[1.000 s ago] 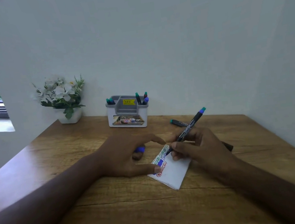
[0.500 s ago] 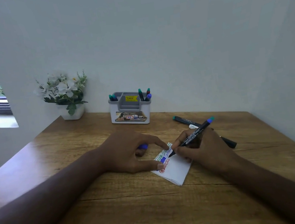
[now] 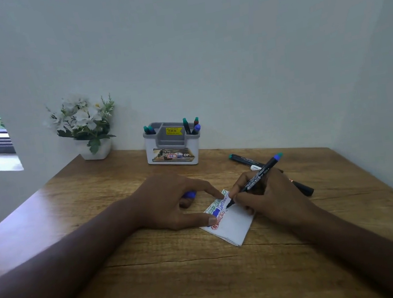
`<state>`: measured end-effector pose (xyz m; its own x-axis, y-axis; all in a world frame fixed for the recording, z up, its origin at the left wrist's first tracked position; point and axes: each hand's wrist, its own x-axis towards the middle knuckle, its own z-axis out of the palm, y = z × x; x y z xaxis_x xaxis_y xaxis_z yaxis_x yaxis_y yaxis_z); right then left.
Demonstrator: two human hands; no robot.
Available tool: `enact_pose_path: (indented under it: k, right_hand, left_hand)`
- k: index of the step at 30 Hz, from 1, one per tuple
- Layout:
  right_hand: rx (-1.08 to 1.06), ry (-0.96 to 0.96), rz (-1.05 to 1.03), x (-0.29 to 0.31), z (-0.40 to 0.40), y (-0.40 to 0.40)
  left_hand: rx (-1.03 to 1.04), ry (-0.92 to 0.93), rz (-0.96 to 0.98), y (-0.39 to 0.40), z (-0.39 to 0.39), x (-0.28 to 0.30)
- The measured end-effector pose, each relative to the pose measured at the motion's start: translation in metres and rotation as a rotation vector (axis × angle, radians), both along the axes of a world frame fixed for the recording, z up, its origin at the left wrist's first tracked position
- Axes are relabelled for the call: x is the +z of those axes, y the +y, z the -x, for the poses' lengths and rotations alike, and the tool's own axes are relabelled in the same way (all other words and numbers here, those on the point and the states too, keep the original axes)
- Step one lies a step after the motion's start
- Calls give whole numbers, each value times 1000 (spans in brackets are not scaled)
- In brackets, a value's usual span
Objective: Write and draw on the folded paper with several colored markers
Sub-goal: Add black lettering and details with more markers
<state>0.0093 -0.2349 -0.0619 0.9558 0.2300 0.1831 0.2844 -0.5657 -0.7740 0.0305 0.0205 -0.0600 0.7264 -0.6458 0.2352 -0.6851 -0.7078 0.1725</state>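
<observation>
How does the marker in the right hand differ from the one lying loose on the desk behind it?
The held marker is tilted, tip on the folded paper, gripped by the right hand; the loose marker lies flat, untouched. The held one's end is blue, the loose one's teal. The hand hides part of the loose marker. Both have black barrels.

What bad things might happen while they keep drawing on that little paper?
The right hand rests on the folded paper while its marker writes beside earlier ink, so it might smear that ink.

Only the left hand fingertips pin the paper, so it may slip and spoil a line.

Loose markers lie right behind the writing hand, and a bump may roll them toward the table edge.
</observation>
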Motion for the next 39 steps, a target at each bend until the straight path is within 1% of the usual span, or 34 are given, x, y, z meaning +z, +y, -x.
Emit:
enact_pose_path:
  k: [9, 17, 31, 39]
  right_hand:
    - [7, 2, 3, 1, 1, 0]
    - [-4, 21, -28, 3, 3, 1]
    - [-33, 37, -27, 2, 0, 1]
    - [-33, 14, -19, 3, -1, 0]
  left_hand:
    - [4, 7, 14, 0, 2, 2]
    - [10, 27, -29, -2, 2, 2]
    - [-12, -19, 6, 4, -4, -5]
    - [-14, 5, 11, 1, -1, -1]
